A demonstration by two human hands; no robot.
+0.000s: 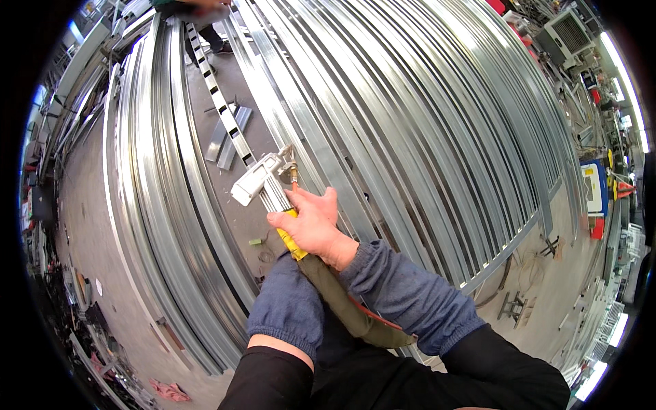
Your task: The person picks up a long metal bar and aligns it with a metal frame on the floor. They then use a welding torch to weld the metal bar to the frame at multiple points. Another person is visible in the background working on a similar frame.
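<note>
My right hand (316, 225) is closed around the handle of what looks like a welding gun (256, 181), with a white boxy head, a ribbed body and yellow tape. A thick olive sleeved hose (342, 304) and an orange line run back from it past my forearm. The gun's head is over the near end of a steel strip with rectangular slots (222, 106); I cannot tell whether they touch. My left forearm in its blue sleeve (285, 304) reaches toward the gun, but the left hand is hidden. Long galvanised steel channels (383, 130) lie to the right of the gun.
More steel channels (160, 171) lie on the left. Short metal offcuts (229, 137) rest on the floor between the rows. Another person (195, 12) stands at the far end. A blue and white box (594, 188) is at the right, a red cloth (169, 391) at lower left.
</note>
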